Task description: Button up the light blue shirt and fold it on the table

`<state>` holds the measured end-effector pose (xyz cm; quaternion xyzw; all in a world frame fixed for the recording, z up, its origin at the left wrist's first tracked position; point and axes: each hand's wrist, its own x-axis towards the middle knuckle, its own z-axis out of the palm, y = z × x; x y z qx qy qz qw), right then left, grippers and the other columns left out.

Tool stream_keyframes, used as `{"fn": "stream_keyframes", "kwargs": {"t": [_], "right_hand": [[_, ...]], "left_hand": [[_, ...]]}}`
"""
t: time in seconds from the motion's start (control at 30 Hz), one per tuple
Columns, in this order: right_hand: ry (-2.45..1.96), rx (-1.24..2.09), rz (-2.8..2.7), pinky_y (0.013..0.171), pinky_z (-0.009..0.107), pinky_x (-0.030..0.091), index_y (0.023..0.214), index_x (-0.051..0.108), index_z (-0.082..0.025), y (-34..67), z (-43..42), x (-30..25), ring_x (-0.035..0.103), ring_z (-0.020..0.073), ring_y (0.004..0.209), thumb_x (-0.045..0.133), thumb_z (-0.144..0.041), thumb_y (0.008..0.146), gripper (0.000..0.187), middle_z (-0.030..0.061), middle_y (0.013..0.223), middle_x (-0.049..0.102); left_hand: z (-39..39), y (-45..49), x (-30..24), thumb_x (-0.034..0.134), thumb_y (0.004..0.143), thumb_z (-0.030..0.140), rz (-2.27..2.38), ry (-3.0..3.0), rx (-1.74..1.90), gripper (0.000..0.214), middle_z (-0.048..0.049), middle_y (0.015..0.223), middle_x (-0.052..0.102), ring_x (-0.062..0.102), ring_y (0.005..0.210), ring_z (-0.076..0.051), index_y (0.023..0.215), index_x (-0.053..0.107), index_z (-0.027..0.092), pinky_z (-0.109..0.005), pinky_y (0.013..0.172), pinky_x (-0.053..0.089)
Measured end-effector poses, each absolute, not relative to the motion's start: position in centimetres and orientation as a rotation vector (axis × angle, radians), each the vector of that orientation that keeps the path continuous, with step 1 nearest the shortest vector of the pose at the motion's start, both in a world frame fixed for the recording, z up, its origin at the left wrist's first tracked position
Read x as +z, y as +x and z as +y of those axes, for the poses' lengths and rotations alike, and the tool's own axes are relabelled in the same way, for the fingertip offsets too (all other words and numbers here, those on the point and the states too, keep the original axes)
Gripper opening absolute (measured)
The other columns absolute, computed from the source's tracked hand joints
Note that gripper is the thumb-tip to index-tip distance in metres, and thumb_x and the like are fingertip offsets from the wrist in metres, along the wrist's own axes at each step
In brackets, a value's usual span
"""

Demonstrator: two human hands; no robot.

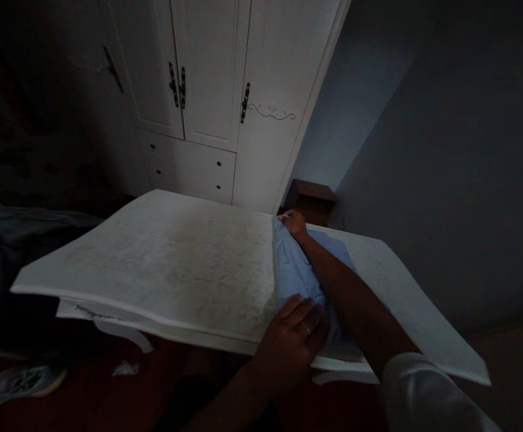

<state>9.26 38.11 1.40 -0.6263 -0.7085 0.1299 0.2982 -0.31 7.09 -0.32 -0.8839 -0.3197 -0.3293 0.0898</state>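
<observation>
A light-blue cloth [293, 271], folded over on itself, lies on the white table [175, 258] right of its middle. What kind of cloth it is, I cannot tell. At its far left corner, the bent fingers of my right hand [294, 223] are closed on the edge. The right forearm stretches across the cloth and hides part of it. Nearer to me, my left hand [295, 336], with a ring on one finger, rests over the cloth's near end. Its fingers lie extended on the fabric, and its thumb is hidden.
Behind the table stands a white wardrobe [211, 78] with dark handles. A brown wooden cabinet [313, 201] sits by the grey wall [445, 150]. Dark fabric [22, 240] is heaped at left. A shoe [22, 384] and a crumpled white scrap [126, 368] lie on the red floor.
</observation>
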Motion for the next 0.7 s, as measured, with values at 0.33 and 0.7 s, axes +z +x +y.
{"fn": "stream_keyframes", "kwargs": {"t": [0.33, 0.7], "right_hand": [[-1.542, 0.303, -1.972, 0.093, 0.031, 0.046, 0.102, 0.068, -0.017, 9.8, 37.1, 1.2, 0.064, 0.0202, 0.103, 0.057, -0.039, 0.089, 0.028, 0.0079, 0.109, 0.071], [-1.486, 0.259, -2.075, 0.108, 0.033, 0.038, 0.123, 0.062, -0.016, 10.6, 36.8, 0.2, 0.056, 0.0205, 0.123, 0.049, -0.037, 0.096, 0.037, 0.0111, 0.13, 0.062]], "left_hand": [[5.2, -1.9, 0.6, 0.043, 0.098, 0.028, -1.315, -2.53, -1.565, 0.033, -0.0095, 0.128, 0.064, 0.056, 0.123, -0.017, 0.123, 0.059, 0.015, -0.036, 0.105, 0.048], [6.2, -2.1, 4.3, 0.055, 0.091, 0.035, -2.398, -2.391, -1.159, 0.027, -0.0118, 0.095, 0.074, 0.07, 0.088, -0.025, 0.096, 0.072, 0.015, -0.035, 0.076, 0.052]]}}
